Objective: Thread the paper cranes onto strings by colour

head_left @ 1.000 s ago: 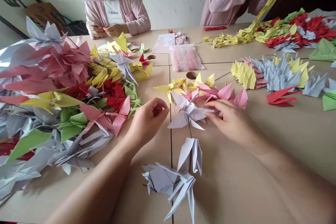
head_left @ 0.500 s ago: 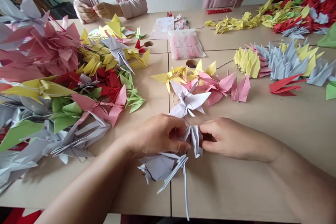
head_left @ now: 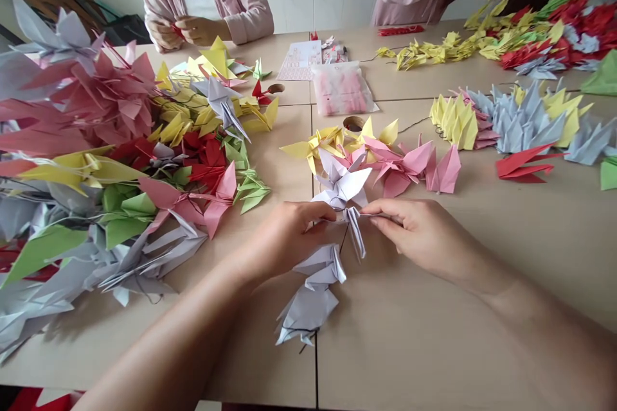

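Note:
Between my hands is a white paper crane [head_left: 355, 231] on a dark thread. My left hand [head_left: 301, 225] pinches its left side. On the other side, my right hand [head_left: 409, 231] grips the wing between thumb and fingers. Just beyond lies another white crane with spread wings, touching a string of pink cranes [head_left: 400, 167] and yellow cranes [head_left: 321, 141]. Nearer to me, more white cranes [head_left: 311, 308] hang on the same thread, below my left hand.
A big heap of pink, yellow, red, green and white cranes [head_left: 116, 96] covers the left. Stacked cranes [head_left: 520, 115] and a red crane [head_left: 525, 164] lie at right. A plastic bag [head_left: 343, 90] and thread spool [head_left: 354, 122] stand mid-table. Two people [head_left: 207, 0] sit opposite.
Both hands have moved slightly away from me, drawing the held crane's wings outward. The nearer white cranes have shifted and turned, now trailing along the thread.

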The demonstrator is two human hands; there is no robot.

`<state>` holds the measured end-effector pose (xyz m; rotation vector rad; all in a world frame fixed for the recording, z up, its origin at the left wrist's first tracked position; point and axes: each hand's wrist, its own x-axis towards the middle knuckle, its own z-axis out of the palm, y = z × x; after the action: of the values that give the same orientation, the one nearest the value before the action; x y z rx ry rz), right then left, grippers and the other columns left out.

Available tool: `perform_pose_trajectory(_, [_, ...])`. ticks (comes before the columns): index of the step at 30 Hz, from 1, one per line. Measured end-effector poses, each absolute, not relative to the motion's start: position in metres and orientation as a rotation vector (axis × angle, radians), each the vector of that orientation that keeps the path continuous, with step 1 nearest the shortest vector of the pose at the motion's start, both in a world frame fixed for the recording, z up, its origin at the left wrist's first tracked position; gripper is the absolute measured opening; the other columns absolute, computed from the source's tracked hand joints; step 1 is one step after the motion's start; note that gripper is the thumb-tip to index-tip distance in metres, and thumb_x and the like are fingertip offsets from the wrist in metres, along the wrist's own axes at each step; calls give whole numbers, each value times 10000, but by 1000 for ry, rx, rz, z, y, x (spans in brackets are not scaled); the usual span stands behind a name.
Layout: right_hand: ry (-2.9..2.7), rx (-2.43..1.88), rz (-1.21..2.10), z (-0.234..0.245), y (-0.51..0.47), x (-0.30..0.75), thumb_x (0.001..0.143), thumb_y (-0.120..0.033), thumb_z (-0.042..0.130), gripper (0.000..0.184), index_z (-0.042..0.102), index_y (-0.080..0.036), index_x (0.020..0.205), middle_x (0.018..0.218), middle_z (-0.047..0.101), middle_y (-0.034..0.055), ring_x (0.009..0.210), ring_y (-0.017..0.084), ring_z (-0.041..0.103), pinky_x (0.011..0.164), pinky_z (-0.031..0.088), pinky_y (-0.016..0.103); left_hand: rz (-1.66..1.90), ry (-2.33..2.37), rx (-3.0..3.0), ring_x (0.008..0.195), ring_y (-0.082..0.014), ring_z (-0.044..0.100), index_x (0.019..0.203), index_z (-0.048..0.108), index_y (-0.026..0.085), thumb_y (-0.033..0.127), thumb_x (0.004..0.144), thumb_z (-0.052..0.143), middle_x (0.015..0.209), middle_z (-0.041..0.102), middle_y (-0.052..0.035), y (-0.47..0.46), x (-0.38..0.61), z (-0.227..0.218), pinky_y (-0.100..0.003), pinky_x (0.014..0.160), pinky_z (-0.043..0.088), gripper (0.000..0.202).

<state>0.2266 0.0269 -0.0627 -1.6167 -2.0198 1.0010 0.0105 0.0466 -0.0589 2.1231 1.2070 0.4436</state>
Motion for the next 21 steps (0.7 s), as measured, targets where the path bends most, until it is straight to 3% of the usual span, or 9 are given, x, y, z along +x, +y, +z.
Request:
perform_pose_trajectory(2, [-1985,-1647,1021,-63,26,227,850,-207,438,262,676,-231,956,510,541,-51,407,90,447,418,316,219,500,1245,2107,544,-64,457,842,651,176,99,779,504,631,584,47,47,11,-62,-179,560,343,178])
perform_pose_trajectory(5, [-1961,-1620,1068,-65,27,226,833,-179,445,231,657,-228,910,613,615,-27,545,117,572,485,396,220,523,1275,2078,577,-70,469,781,613,156,40,733,470,661,585,37,48,13,-60,-175,556,344,191])
perform_pose_trajectory(9, [-1894,-1535,1215,-69,32,226,825,-160,469,182,629,-225,885,756,667,-11,693,136,628,593,463,238,440,1205,1944,603,-90,476,768,603,149,204,768,576,675,564,22,50,14,-55,-188,531,345,62])
perform_pose_trajectory(13, [-1856,-1496,1339,-68,34,226,841,-339,566,139,631,-217,860,711,651,-7,650,135,612,561,462,239,455,1118,1690,605,-94,471,825,618,142,414,796,601,685,571,7,51,12,-57,-193,524,353,274])
perform_pose_trajectory(16, [-1841,-1460,1403,-67,33,225,840,-466,564,273,644,-205,840,663,623,-8,591,115,586,546,464,233,432,1122,1593,559,-80,437,765,628,128,411,786,618,631,550,11,53,11,-61,-190,499,323,283])
perform_pose_trajectory(21, [-1731,-1405,1536,-70,33,221,836,-481,567,305,655,-191,799,653,593,-10,538,83,551,491,469,199,453,1048,1503,556,-75,439,733,630,125,394,775,634,621,539,14,55,12,-67,-193,510,326,272])
